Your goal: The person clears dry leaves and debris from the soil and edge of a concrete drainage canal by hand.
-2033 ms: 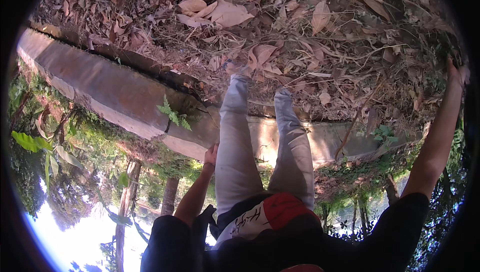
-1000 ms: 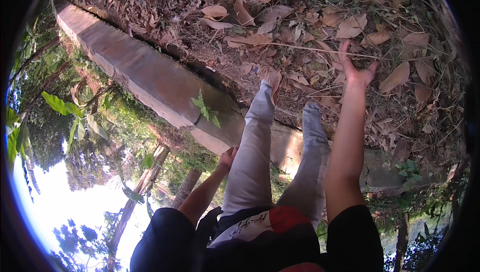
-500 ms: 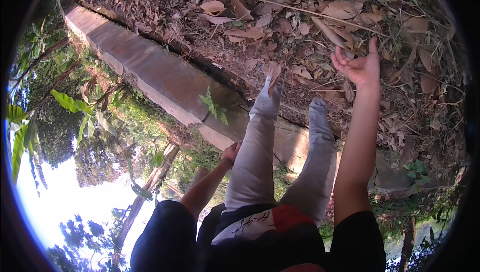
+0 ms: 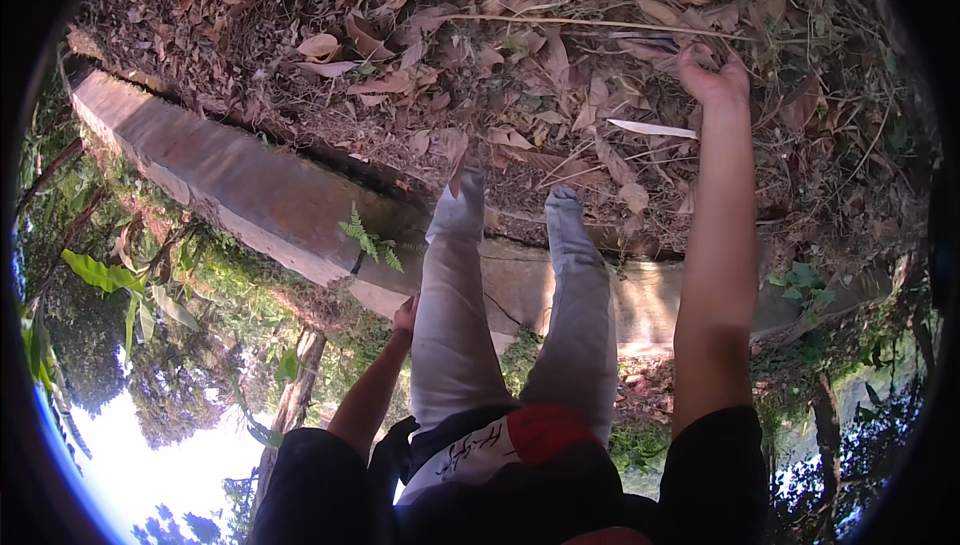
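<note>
I am bent far forward, and my legs in pale grey trousers (image 4: 455, 325) run up the middle of the picture. My right hand (image 4: 712, 75) is stretched down to the ground, its fingers pushed into a layer of dry brown leaves (image 4: 520, 55). Whether they hold any leaf is hidden. A long pale leaf (image 4: 652, 129) lies just beside my right wrist. My left hand (image 4: 405, 317) rests against the side of my left leg near the knee, with its fingers mostly hidden behind the leg.
A long concrete kerb (image 4: 250, 195) crosses behind my feet, with a small green fern (image 4: 365, 237) growing from a crack in it. Beyond it are mossy ground, tree trunks (image 4: 295, 395), green leaves (image 4: 95, 270) and bright sky (image 4: 150, 465).
My right arm swung in from the far right, then reached further down until the hand sank into the leaves. The view tilted slightly. My left hand stayed by the leg.
</note>
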Available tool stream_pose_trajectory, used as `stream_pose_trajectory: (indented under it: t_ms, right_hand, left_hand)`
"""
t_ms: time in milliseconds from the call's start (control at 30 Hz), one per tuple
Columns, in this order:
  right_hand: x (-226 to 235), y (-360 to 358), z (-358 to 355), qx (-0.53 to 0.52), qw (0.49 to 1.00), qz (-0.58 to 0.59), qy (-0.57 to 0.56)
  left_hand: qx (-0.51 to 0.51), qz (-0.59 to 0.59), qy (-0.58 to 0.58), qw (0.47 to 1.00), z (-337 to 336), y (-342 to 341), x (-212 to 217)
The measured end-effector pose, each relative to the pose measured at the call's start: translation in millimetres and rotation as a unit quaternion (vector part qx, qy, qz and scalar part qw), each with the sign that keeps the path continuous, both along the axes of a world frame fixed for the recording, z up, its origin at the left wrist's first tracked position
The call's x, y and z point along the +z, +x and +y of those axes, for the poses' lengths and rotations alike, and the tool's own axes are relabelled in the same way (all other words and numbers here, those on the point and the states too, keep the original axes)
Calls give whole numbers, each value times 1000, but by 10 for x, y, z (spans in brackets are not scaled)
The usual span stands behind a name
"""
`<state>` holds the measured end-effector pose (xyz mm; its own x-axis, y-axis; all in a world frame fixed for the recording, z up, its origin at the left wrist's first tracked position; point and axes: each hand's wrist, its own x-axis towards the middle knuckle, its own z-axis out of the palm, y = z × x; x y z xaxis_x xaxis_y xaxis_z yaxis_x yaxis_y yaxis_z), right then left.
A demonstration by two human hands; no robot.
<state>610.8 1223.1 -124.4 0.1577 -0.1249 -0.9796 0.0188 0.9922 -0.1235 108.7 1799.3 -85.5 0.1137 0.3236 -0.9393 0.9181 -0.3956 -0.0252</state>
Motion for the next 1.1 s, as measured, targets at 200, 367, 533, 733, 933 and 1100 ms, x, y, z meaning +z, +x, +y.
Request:
stream_pose_trajectory:
  t_ms: [200, 367, 533, 733, 933, 1100]
  right_hand:
    - [1352, 124, -2066, 97, 938, -12, -333]
    - [1795, -88, -3516, 275, 871, 25, -406]
    - [2398, -544, -5084, 431, 767, 106, -464]
    - [2721, -911, -4915, 257, 738, 149, -605]
    - [2985, -706, -3824, 586, 628, 375, -349]
    - [2752, -189, -1488, 882, 105, 432, -158]
  left_hand:
    - [-7, -21, -19, 1000, 62, -13, -275]
    - [-34, 5, -55, 998, 290, -162, -266]
    - [43, 2, -82, 996, 2, 114, -305]
    - [90, -20, -68, 993, -89, 198, -64]
    - [-62, 10, -41, 997, 68, 103, -241]
    - [60, -3, -59, 996, 240, -179, -385]
